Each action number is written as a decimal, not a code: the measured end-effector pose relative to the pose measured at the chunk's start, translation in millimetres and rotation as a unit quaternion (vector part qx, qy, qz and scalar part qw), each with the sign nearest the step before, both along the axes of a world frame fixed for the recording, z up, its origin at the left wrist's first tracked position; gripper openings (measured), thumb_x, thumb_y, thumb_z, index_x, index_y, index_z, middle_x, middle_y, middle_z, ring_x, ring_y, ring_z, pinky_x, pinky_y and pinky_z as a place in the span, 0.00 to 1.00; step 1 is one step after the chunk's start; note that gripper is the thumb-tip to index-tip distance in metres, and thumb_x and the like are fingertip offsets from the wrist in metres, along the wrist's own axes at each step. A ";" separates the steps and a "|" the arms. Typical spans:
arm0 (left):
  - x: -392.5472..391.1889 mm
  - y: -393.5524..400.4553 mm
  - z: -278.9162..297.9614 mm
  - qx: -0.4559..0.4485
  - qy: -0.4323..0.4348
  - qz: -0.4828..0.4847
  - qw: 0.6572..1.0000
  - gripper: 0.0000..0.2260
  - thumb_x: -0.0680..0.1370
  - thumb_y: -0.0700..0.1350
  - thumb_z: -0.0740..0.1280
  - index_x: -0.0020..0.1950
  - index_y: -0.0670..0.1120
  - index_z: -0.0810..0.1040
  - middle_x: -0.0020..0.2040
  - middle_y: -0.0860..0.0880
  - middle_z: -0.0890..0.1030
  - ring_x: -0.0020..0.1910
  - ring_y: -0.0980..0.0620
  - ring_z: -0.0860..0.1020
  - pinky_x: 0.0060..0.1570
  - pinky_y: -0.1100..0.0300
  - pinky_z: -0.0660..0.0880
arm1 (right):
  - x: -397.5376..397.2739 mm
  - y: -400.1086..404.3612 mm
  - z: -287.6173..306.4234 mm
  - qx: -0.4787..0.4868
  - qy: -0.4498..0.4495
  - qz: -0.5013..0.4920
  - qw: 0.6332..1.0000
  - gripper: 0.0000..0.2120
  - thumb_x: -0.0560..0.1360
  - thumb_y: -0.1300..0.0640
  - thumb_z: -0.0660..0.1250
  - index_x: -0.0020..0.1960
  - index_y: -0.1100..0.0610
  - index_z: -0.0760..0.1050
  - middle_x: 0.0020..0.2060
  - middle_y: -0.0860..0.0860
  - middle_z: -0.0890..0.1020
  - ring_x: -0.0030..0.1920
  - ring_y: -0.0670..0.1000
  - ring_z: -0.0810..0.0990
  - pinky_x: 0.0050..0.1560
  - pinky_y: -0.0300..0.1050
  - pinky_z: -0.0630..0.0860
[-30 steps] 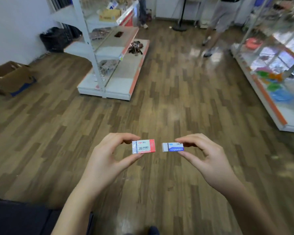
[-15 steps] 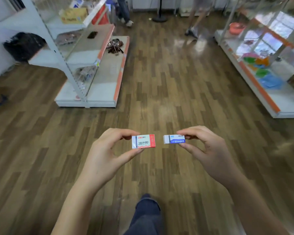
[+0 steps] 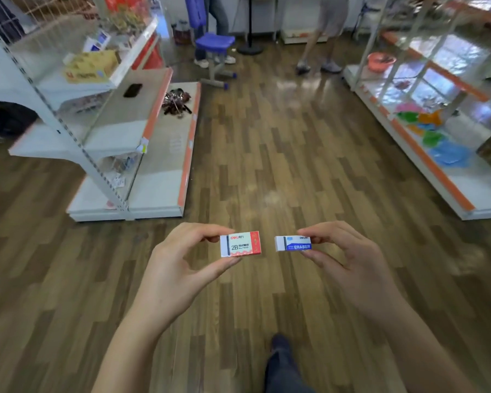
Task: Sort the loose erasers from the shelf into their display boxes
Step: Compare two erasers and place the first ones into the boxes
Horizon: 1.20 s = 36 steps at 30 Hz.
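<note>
My left hand (image 3: 179, 265) pinches a white and red eraser marked 2B (image 3: 241, 244) by its left end, thumb below and fingers above. My right hand (image 3: 349, 259) pinches a smaller white and blue eraser marked ERASER (image 3: 293, 243) by its right end. Both erasers are held level, side by side with a small gap, over the wooden floor. A yellow cardboard box (image 3: 92, 68) stands on an upper level of the left shelf.
A white shelf unit with orange edging (image 3: 156, 154) stands at the left, another (image 3: 437, 171) at the right with coloured items. A blue stool (image 3: 214, 43) and two people's legs are at the back. Wooden floor (image 3: 267, 137) lies between. My leg (image 3: 281, 361) shows below.
The view has moved forward along the aisle, so the shelves and stool appear closer. Both hands keep holding their erasers in the same pose.
</note>
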<state>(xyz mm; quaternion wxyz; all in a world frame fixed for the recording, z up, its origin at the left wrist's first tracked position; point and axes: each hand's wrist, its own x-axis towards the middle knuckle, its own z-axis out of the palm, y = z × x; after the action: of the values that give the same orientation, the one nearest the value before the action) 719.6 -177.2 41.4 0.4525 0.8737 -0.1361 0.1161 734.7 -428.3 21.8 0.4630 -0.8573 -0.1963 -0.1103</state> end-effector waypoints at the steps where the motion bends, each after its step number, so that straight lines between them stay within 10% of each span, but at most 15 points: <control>1: 15.4 0.5 -1.5 0.002 0.002 0.002 1.000 0.13 0.67 0.58 0.69 0.51 0.60 0.78 0.49 0.62 0.80 0.49 0.59 0.78 0.51 0.73 0.70 | 16.7 0.1 0.2 -0.004 0.002 0.003 1.000 0.14 0.70 0.55 0.69 0.54 0.44 0.77 0.48 0.38 0.79 0.49 0.44 0.78 0.51 0.29 0.71; 36: 566.7 104.1 2.4 0.044 -0.001 0.063 0.997 0.15 0.68 0.60 0.67 0.54 0.68 0.73 0.50 0.69 0.77 0.51 0.67 0.74 0.50 0.78 0.65 | 598.4 108.0 1.1 -0.002 0.018 0.048 0.999 0.12 0.71 0.46 0.63 0.54 0.42 0.77 0.50 0.39 0.78 0.48 0.43 0.78 0.49 0.28 0.71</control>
<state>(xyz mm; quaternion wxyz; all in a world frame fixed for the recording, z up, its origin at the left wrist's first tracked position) 1286.3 -73.1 43.9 0.4051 0.8995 -0.0861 0.1390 1333.1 -320.4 22.9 0.4694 -0.8496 -0.2293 -0.0722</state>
